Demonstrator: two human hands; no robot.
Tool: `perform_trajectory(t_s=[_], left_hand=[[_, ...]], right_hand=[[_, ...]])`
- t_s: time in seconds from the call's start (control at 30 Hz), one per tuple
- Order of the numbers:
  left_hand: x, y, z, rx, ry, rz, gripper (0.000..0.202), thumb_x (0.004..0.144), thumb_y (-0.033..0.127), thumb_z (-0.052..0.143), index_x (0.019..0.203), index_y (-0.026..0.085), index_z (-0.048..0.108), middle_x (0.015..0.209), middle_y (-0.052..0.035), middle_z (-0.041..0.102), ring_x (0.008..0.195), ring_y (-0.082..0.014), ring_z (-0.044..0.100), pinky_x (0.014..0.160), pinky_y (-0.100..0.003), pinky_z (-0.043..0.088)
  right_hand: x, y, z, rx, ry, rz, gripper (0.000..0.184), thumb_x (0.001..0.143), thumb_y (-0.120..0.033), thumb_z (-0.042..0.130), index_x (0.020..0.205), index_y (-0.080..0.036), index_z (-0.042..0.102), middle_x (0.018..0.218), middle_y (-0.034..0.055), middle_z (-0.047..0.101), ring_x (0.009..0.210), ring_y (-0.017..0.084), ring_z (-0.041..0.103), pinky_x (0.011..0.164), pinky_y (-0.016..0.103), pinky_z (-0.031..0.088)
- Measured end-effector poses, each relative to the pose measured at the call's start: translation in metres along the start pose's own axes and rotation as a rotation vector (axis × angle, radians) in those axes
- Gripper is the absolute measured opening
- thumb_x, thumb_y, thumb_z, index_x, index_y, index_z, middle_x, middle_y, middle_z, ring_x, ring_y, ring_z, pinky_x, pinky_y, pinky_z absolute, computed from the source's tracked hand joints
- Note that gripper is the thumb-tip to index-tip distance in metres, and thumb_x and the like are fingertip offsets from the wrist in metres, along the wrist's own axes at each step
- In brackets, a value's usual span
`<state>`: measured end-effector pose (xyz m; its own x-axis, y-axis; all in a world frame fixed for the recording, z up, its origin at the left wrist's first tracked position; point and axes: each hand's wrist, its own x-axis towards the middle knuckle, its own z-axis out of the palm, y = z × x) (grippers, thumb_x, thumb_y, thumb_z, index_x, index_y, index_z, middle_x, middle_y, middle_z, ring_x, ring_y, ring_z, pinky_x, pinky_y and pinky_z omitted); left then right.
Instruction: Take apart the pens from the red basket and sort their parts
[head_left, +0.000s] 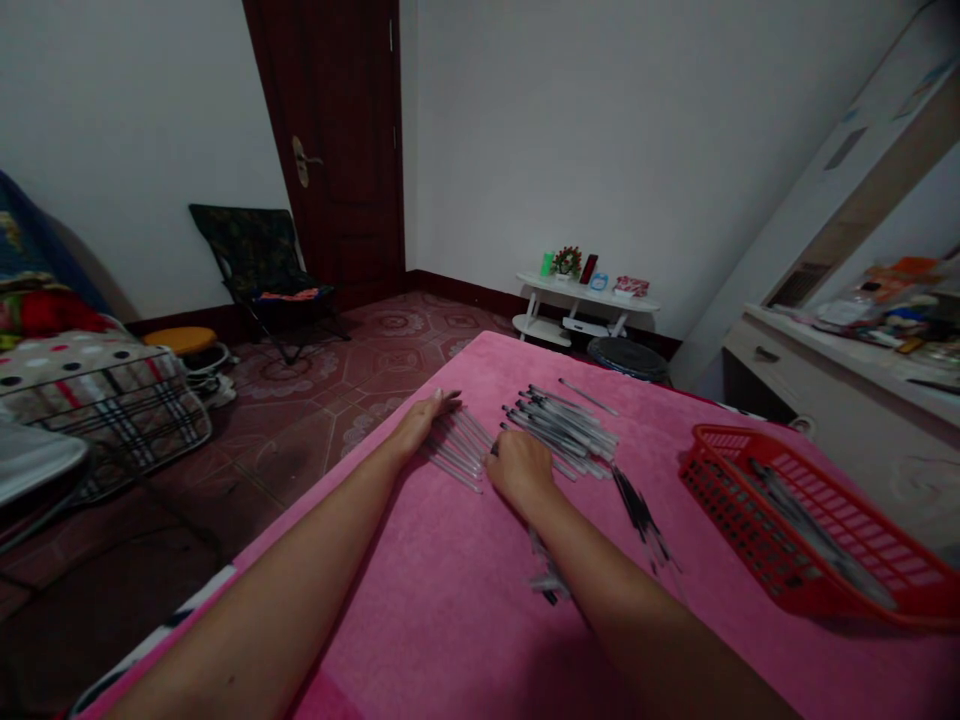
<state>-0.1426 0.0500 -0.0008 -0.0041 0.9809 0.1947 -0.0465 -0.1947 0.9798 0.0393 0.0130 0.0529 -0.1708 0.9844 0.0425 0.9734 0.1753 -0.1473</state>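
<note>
My left hand [424, 416] lies flat with fingers stretched out on a row of clear pen tubes [456, 450] on the pink cloth [450, 600]. My right hand [520, 466] is curled, knuckles up, between that row and a larger pile of clear pens with dark tips [564, 425]; what its fingers hold is hidden. A bunch of thin dark refills [637, 510] lies to the right of my right wrist. More small pen parts [547, 580] lie under my right forearm.
A red plastic basket [720, 490] with pen parts stands on the table's right. Beyond are a white desk [825, 390], a low white shelf [577, 300], a dark stool [626, 355], a folding chair [262, 270] and a brown door [337, 150].
</note>
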Motion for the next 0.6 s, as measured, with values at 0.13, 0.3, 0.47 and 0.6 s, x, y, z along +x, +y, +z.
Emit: perform_trajectory(t_s=[0.13, 0.3, 0.47, 0.6], left_hand=[[-0.002, 0.015, 0.006, 0.252, 0.174, 0.277, 0.042, 0.081, 0.051, 0.059, 0.099, 0.016, 0.072, 0.107, -0.012, 0.069, 0.1, -0.0236, 0.064, 0.086, -0.036, 0.05], [-0.007, 0.035, 0.039, 0.285, 0.173, 0.242, 0.034, 0.079, 0.044, 0.062, 0.072, 0.012, 0.072, 0.069, -0.0072, 0.07, 0.063, -0.0168, 0.063, 0.063, -0.028, 0.049], [-0.01, 0.046, 0.063, 0.035, -0.011, 0.104, 0.038, 0.073, 0.042, 0.069, 0.094, 0.011, 0.072, 0.078, -0.0083, 0.072, 0.061, -0.0158, 0.062, 0.058, -0.026, 0.048], [-0.005, 0.051, 0.046, 0.357, 0.033, 0.319, 0.025, 0.08, 0.03, 0.062, 0.098, 0.016, 0.073, 0.083, -0.0084, 0.07, 0.075, -0.0181, 0.063, 0.069, -0.028, 0.049]], right_hand=[[-0.001, 0.01, -0.006, 0.214, 0.086, 0.041, 0.02, 0.078, -0.032, 0.058, 0.08, -0.018, 0.073, 0.083, 0.0126, 0.073, 0.079, 0.025, 0.068, 0.061, 0.029, 0.042], [-0.006, 0.017, -0.006, 0.586, 0.214, -0.007, 0.022, 0.08, -0.037, 0.057, 0.076, -0.018, 0.068, 0.07, 0.0053, 0.071, 0.064, 0.018, 0.065, 0.054, 0.024, 0.038], [-0.017, 0.02, -0.002, 0.614, 0.259, -0.095, 0.014, 0.077, -0.034, 0.062, 0.078, -0.02, 0.067, 0.072, 0.0031, 0.071, 0.064, 0.017, 0.063, 0.057, 0.024, 0.041], [-0.025, 0.043, -0.006, 0.698, 0.284, -0.1, 0.026, 0.079, -0.042, 0.061, 0.093, -0.021, 0.067, 0.085, 0.0042, 0.072, 0.07, 0.017, 0.065, 0.059, 0.025, 0.044]])
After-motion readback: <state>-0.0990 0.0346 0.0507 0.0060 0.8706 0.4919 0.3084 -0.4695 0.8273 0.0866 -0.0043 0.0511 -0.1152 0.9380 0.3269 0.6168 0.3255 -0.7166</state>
